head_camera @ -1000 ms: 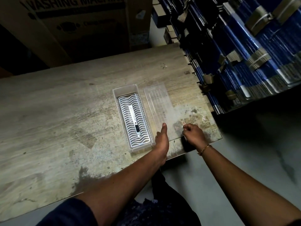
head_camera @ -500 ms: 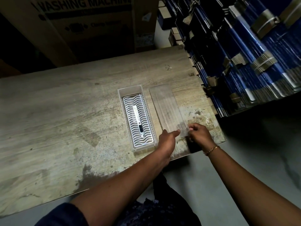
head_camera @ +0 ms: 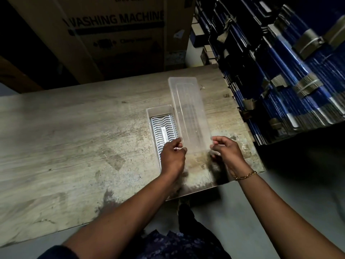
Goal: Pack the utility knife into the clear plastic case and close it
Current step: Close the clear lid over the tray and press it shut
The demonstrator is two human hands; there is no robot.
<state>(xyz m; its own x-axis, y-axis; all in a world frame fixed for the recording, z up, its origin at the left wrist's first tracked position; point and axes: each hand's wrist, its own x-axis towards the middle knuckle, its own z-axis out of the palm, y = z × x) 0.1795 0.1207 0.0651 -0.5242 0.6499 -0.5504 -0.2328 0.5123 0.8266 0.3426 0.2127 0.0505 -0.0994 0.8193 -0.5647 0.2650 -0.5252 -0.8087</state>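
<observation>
The clear plastic case base [head_camera: 153, 116] lies on the wooden table [head_camera: 74, 137], lined with a white wavy insert. The utility knife [head_camera: 164, 134] rests lengthwise in that insert, its near end hidden by my left hand. The clear lid [head_camera: 188, 113] is raised off the table and tilted, its left edge overlapping the base's right side. My left hand [head_camera: 172, 157] pinches the lid's near left corner. My right hand [head_camera: 225, 152], with a gold bracelet at the wrist, grips the near right corner.
A large cardboard box [head_camera: 115, 32] printed "WASHING MACHINE" stands behind the table. Stacks of blue-wrapped bundles [head_camera: 280, 71] crowd the table's right edge. The table's near right corner [head_camera: 259, 169] lies just beyond my right hand, with grey floor below.
The lid lay flat on the table to the right of the base; both hands have taken its near end and lifted it, tilted up and toward the base.
</observation>
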